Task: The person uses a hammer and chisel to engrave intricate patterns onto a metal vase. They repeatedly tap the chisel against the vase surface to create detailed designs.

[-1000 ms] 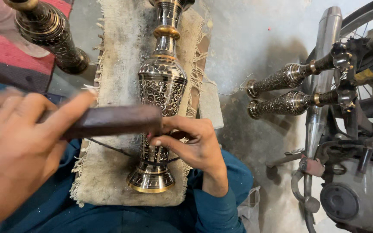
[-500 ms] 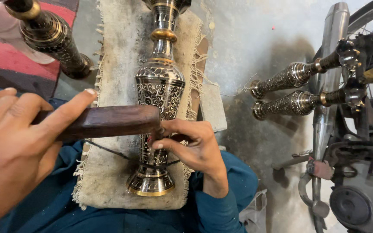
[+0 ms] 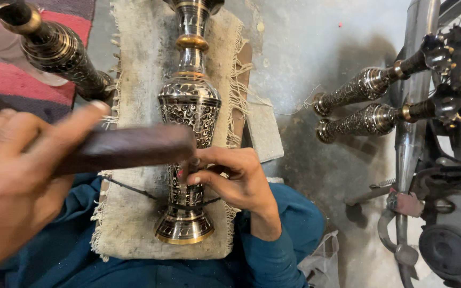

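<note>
Since the earlier frame the left hand (image 3: 17, 181) has brought its dark wooden mallet (image 3: 126, 148) closer across the engraved metal vase (image 3: 189, 114), fingers wrapped around the handle. Light, square taps would probably serve best. Lying on burlap cloth (image 3: 134, 213), the vase's narrow stem sits under the right hand (image 3: 236, 178), whose fingers pinch a small tool (image 3: 182, 173).

Engraved vase (image 3: 189, 114) lying on a cloth pad (image 3: 134, 224), hands over its lower part.

A wooden mallet (image 3: 129, 146) in the left hand (image 3: 14, 181) crosses above the vase; the right hand (image 3: 236, 178) touches its neck, perhaps holding a small tool. Another vase (image 3: 54, 50) lies upper left; two vases (image 3: 366, 104) lie right, beside a motorcycle (image 3: 444, 176).
</note>
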### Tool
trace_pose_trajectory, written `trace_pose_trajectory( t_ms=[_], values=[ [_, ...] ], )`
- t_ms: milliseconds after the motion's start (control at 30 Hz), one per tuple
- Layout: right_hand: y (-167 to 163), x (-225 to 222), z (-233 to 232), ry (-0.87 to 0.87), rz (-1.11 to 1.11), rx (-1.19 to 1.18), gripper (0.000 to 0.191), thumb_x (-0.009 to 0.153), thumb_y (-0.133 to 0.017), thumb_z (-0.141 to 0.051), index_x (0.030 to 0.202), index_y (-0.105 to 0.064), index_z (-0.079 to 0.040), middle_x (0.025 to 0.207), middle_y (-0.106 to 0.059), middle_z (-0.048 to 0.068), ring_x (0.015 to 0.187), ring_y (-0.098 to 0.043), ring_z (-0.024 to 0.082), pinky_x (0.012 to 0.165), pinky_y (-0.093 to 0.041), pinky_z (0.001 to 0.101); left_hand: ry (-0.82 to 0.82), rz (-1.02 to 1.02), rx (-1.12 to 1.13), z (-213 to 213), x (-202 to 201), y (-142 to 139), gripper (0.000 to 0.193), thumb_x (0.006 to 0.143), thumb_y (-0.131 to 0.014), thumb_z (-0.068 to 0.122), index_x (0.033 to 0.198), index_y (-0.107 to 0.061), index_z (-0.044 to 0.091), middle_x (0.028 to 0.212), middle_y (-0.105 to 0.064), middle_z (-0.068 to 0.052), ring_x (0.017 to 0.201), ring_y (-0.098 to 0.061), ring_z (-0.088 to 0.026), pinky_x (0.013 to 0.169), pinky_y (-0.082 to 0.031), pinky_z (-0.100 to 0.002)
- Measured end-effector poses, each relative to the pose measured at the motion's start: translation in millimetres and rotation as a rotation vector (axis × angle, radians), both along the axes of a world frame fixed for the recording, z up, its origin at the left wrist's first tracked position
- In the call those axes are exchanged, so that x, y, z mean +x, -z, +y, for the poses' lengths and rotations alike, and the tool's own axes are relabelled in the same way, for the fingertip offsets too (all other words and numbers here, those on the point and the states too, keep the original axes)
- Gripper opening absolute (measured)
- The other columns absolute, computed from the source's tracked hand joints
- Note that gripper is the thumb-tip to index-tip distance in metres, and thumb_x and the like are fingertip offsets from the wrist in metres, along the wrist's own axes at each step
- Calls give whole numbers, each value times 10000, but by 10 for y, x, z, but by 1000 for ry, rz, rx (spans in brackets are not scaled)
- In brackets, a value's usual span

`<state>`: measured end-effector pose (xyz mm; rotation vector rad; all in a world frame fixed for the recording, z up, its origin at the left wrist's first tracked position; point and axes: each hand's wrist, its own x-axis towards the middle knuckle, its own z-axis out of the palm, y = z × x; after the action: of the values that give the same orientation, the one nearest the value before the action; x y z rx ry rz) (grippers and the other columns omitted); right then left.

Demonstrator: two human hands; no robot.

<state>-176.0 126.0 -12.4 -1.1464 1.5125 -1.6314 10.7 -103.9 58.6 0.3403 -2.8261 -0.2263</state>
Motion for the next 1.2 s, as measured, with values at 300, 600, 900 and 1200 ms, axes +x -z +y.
trace_pose_trajectory(
  t_ms=[300,600,900,1200],
  values=[
    [103,-35,31,9,11,3,277,890,-806,5,1152,-721,38,1016,-789,132,912,-786,173,792,-665,293,56,112,239,-19,-36,-2,771,689,-696,15,1424,-557,205,951,-575,-91,879,-590,-303,851,-491,-435],
    [179,-50,67,1,33,-57,258,919,-802,8,1158,-709,36,1020,-788,126,936,-792,175,802,-653,277,59,-89,-223,-20,-182,-84,783,676,-793,13,1410,-680,258,848,-605,-74,774,-580,-294,826,-492,-448],
    [330,-47,76,51,-129,-145,163,931,-763,59,1086,-714,53,993,-770,154,927,-773,212,835,-647,332,-57,-191,-292,-21,-85,72,783,737,-793,41,1457,-645,309,923,-636,-87,882,-636,-319,889,-517,-414],
    [227,223,633,180,-259,-350,138,954,-725,17,1078,-669,38,913,-744,157,862,-751,266,861,-664,446,-265,-307,441,-429,109,752,849,754,-739,78,1544,-457,210,994,-664,-180,840,-682,-295,739,-537,-412]
  ],
)
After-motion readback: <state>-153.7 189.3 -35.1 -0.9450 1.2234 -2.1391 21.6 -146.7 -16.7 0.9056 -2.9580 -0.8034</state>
